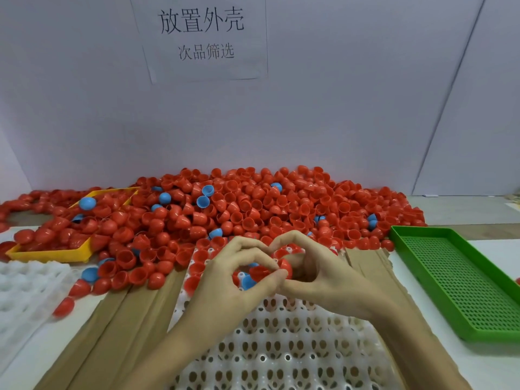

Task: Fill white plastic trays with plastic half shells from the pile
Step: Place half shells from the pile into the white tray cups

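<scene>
- The left hand point(233, 280) and right hand point(318, 274) meet fingertip to fingertip over the far rows of the white plastic tray point(281, 350); both are curled round a red half shell point(282, 267), pinched between them. Which hand bears more of the grip I cannot tell.
- A blue half shell point(247, 282) sits just under the left fingers, seemingly in a tray pocket.
- The pile point(253, 204) lies just beyond both hands on the worktop — mostly red, a few blue.
- The shells look thin, light and glossy — likely stiff enough to hold their shape, yet slippery and inclined to nest or skitter.
- Best hold, I judge: a light pinch across the rim, open side chosen before seating.
- Squeezing the dome hard could flex or pop it from the fingers.
</scene>
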`<state>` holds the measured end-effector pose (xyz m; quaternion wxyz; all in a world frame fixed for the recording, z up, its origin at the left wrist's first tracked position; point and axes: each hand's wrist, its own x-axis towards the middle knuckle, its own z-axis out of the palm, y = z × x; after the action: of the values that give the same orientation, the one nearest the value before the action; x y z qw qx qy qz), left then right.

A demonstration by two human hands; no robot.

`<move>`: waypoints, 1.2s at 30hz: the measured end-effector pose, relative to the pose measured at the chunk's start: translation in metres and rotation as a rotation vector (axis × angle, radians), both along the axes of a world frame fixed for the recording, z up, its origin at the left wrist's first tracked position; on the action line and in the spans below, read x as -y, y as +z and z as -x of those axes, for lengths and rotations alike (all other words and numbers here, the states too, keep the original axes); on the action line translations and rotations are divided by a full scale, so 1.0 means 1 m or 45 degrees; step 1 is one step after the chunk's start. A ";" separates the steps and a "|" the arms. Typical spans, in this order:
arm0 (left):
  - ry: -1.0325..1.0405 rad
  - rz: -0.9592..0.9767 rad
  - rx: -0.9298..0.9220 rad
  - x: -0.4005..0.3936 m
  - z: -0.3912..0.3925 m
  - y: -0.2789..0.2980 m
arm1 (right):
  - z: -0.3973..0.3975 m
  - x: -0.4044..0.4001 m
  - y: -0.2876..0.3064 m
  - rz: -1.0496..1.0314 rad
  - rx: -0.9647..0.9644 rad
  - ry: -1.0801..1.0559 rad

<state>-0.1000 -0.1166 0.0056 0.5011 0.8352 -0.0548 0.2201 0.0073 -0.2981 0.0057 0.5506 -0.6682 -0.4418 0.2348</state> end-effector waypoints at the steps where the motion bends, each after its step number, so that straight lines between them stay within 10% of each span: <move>1: -0.027 0.067 -0.027 -0.002 -0.001 0.001 | 0.000 0.000 0.000 0.000 -0.004 -0.003; 5: 0.214 0.162 0.089 -0.040 -0.008 0.011 | -0.010 0.010 0.004 0.052 0.051 -0.121; 9: 0.971 -0.381 0.388 -0.133 -0.007 0.013 | -0.022 0.020 0.007 -0.045 0.083 -0.348; 13: 1.393 -0.612 0.141 -0.206 0.007 -0.005 | -0.030 0.025 0.003 -0.032 0.116 -0.517; 19: 1.195 -0.766 0.088 -0.186 -0.001 -0.006 | -0.039 0.035 0.002 0.034 0.052 -0.674; 26: 0.332 -0.534 -0.088 -0.097 -0.024 -0.018 | -0.050 0.067 0.013 0.243 0.189 -0.670; 36: 0.133 -0.516 -0.343 -0.091 -0.037 -0.050 | -0.064 0.088 0.005 0.686 0.378 -0.468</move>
<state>-0.0633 -0.0252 -0.0443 0.3140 0.9421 0.0126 0.1168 0.0714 -0.3858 0.0102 0.3175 -0.8846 -0.3116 0.1403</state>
